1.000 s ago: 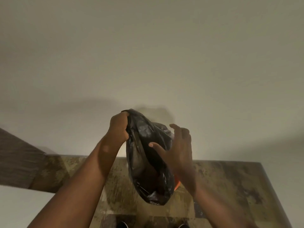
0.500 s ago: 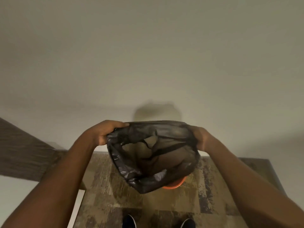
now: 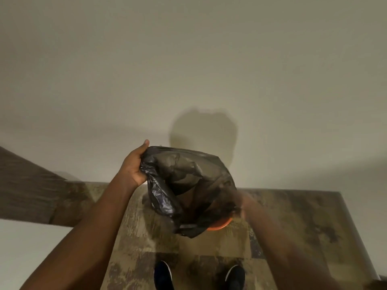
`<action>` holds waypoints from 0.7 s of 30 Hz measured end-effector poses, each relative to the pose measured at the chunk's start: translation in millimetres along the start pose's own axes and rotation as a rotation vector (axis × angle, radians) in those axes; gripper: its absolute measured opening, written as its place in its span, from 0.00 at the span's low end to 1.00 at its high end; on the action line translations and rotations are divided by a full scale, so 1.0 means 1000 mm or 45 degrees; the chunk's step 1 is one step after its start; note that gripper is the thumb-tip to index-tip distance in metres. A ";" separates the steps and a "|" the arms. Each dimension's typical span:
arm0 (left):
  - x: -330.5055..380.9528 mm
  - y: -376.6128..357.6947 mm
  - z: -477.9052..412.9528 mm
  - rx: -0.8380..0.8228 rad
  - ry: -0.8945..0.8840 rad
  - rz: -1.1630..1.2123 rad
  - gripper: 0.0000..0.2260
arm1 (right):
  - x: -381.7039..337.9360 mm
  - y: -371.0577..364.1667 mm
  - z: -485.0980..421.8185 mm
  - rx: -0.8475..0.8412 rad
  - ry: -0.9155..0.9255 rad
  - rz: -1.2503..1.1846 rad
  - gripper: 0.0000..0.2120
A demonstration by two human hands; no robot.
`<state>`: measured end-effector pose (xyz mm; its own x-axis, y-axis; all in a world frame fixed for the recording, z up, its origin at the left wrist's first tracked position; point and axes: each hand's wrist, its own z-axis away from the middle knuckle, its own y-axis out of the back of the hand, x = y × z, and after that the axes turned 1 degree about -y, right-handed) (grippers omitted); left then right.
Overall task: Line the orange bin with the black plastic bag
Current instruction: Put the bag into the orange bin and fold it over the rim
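My right hand (image 3: 244,206) blurs at the black bag's (image 3: 188,185) edge; below the grip, the bag hides most of the orange bin (image 3: 219,226).

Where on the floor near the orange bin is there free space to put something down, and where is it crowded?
The patterned rug lies bare to the right of the orange bin, up to the wall. Another bare patch lies between the bin and the shoes. It is crowded over the bin: the black bag hangs there, held by the left hand, with the blurred right hand at its lower right edge.

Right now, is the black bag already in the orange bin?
Not yet. The black bag hangs opened above the orange bin, gripped by the left hand; the right hand is blurred.
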<state>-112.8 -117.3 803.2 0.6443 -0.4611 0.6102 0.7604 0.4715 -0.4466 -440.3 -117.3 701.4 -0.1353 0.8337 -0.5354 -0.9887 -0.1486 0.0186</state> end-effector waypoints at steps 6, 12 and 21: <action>-0.027 0.003 -0.018 -0.069 0.010 -0.353 0.27 | 0.015 -0.010 -0.033 -0.358 0.259 -0.420 0.15; -0.056 0.013 -0.046 0.108 -0.218 -1.909 0.18 | -0.007 0.038 -0.049 0.136 0.097 -0.762 0.14; -0.110 -0.018 -0.097 0.344 -0.264 -1.587 0.23 | -0.002 0.077 -0.084 0.207 0.002 -0.943 0.18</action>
<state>-189.2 -148.1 680.2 -0.5265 -0.5844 0.6175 0.7796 -0.0422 0.6248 -510.6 -175.0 632.6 0.5681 0.6841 -0.4575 -0.8179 0.5307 -0.2221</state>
